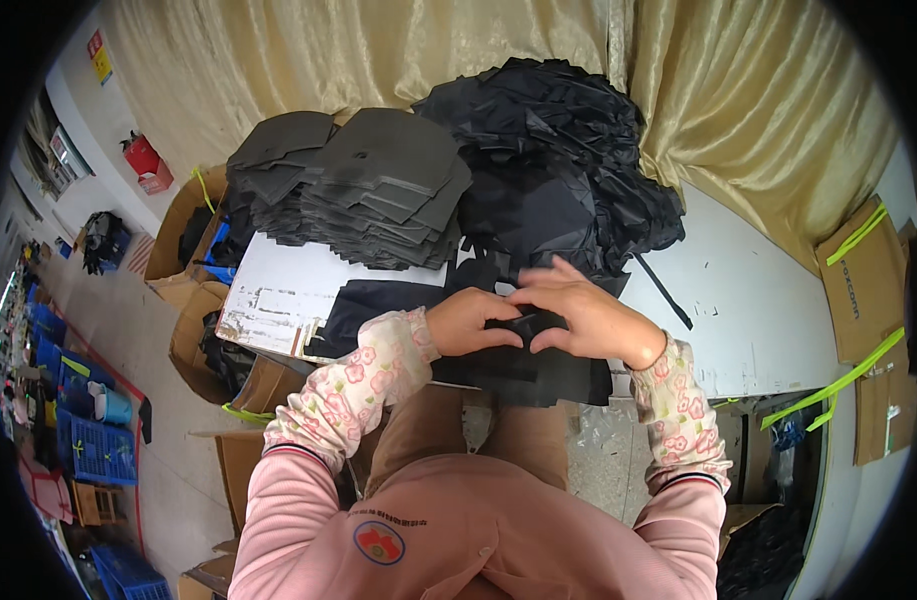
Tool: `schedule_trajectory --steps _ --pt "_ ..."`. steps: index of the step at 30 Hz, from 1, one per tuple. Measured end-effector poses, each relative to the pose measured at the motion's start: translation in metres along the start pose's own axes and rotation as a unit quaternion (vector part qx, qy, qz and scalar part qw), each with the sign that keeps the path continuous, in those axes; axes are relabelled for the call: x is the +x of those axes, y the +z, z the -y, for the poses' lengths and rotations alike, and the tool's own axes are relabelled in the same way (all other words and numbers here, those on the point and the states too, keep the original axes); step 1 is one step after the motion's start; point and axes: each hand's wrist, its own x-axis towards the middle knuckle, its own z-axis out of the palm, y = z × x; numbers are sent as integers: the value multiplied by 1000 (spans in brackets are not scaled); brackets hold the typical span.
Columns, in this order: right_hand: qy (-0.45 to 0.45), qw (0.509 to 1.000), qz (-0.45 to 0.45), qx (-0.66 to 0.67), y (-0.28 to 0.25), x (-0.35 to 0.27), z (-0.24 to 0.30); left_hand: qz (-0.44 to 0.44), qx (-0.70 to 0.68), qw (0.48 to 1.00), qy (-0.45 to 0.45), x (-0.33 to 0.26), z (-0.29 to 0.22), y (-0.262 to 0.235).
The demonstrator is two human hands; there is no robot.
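My left hand (468,322) and my right hand (596,318) meet over the near edge of the table. Thumb and fingers of each curve around a black fabric piece (526,325) between them; some right fingertips are smeared by motion. More flat black fabric (378,305) lies under and left of my left hand. Below my hands a dark panel (538,375) hangs past the table edge. Beyond them stand stacks of dark grey foam sheets (383,165) cut to shape. A large heap of thin black fabric pieces (553,140) lies to their right.
The white table (748,300) carries a black strip (663,292) at right. Open cardboard boxes (193,335) stand at left, another box (863,285) with green straps at right. Gold curtains (378,50) hang behind. Blue crates (103,447) sit on the floor far left.
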Motion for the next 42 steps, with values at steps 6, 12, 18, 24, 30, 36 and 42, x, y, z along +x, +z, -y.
schedule_trajectory --steps 6,12,18,24,30,36,42 --pt "58 990 80 99 -16 4 -10 141 -65 986 -63 -3 -4 -22" --pt "139 990 -17 -10 -42 -21 -19 183 54 969 -158 -45 21 -68" --pt "196 979 -37 -33 -39 -49 -36 152 14 944 -292 -117 63 -109" --pt "221 968 -102 -64 -18 -69 -59 3 104 931 -350 -151 60 -137" --pt "211 958 -154 -123 7 -87 -43 -117 304 898 -296 -182 52 -136" --pt "183 966 -106 -149 77 -124 -36 -234 380 862 -242 -222 77 -86" --pt "232 970 16 -73 128 -146 -29 -184 348 858 -330 -261 115 -38"
